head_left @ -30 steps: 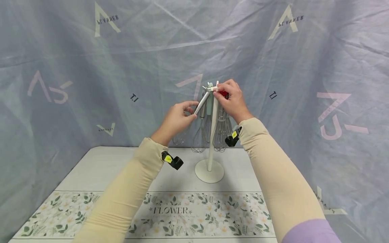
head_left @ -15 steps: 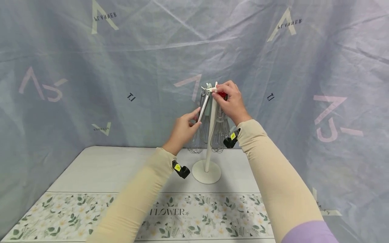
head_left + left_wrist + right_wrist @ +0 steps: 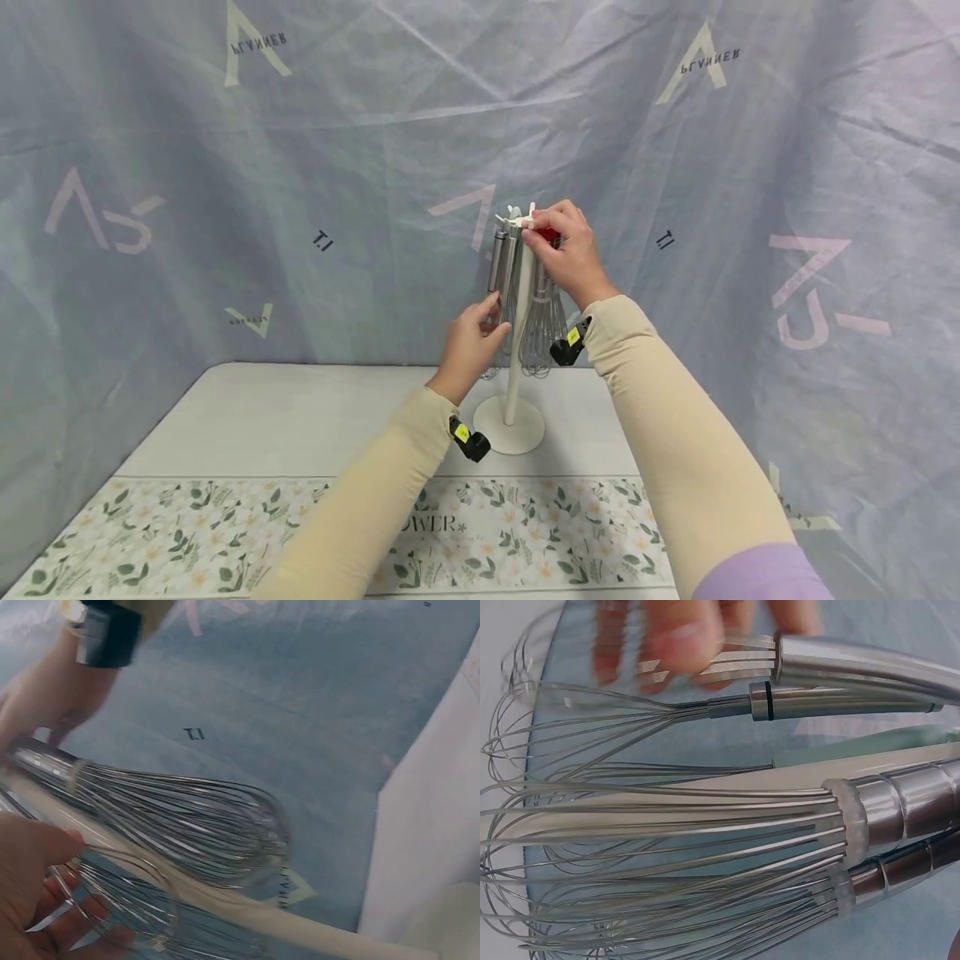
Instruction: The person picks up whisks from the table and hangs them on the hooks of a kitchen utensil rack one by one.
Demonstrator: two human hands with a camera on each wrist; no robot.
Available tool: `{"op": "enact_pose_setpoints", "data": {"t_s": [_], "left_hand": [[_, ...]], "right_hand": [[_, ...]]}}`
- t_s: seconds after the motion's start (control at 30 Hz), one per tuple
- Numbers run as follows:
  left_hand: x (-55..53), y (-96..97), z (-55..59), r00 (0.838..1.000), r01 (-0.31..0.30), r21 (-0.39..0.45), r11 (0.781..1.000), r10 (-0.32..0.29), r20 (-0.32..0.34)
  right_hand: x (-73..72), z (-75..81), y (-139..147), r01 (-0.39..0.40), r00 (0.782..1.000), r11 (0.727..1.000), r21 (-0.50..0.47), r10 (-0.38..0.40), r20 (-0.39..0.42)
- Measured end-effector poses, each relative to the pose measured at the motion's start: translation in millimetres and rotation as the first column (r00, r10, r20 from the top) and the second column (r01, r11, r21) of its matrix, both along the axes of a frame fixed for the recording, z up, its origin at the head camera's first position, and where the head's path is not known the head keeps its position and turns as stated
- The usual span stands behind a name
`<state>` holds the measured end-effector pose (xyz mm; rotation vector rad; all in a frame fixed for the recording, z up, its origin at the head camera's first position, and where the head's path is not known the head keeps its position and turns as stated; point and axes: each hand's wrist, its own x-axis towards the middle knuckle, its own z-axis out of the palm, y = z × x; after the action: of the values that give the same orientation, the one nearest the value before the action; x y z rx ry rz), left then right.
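My left hand (image 3: 467,348) has its thumb and fingers loosely curled round the wires of a steel whisk (image 3: 855,664), just below its handle. That whisk hangs nearly upright from a white stand (image 3: 515,358). At the stand's top, my right hand (image 3: 576,254) pinches the hook ring between thumb and fingertips. Another slim steel whisk (image 3: 832,703) and one with a mint handle (image 3: 870,748) hang behind. On the right side hang two banded-handle whisks, the nearer whisk (image 3: 900,802) overlapping the other. Something red (image 3: 550,234) shows partly behind the right fingers.
The stand's round base (image 3: 487,433) rests on a white table (image 3: 300,417) with a flower-print band (image 3: 187,533) along its front. A grey-blue printed cloth (image 3: 337,125) hangs close behind and at both sides. Each wrist wears a small black camera.
My left hand has slid down and right along the whisk, from handle to wires. The whisk has swung from slanted to nearly upright against the stand. The right hand keeps its pinch.
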<state>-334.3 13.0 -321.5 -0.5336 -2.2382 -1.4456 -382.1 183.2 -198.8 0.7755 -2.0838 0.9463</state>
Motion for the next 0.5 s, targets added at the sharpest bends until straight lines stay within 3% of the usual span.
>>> {"op": "enact_pose_setpoints", "data": {"t_s": [0.3,0.5], "left_hand": [[-4.7,9.6,-31.2,1.000,0.001,0.076,0.997,-0.002,0.012],[-7.4,15.2,-51.5,0.998,-0.025,0.072,0.997,0.021,0.053]], "right_hand": [[-3.4,-1.6,8,0.008,1.000,1.000,-0.005,-0.008,0.010],[-2.7,-1.7,16,0.020,0.999,1.000,0.018,-0.021,0.038]]}}
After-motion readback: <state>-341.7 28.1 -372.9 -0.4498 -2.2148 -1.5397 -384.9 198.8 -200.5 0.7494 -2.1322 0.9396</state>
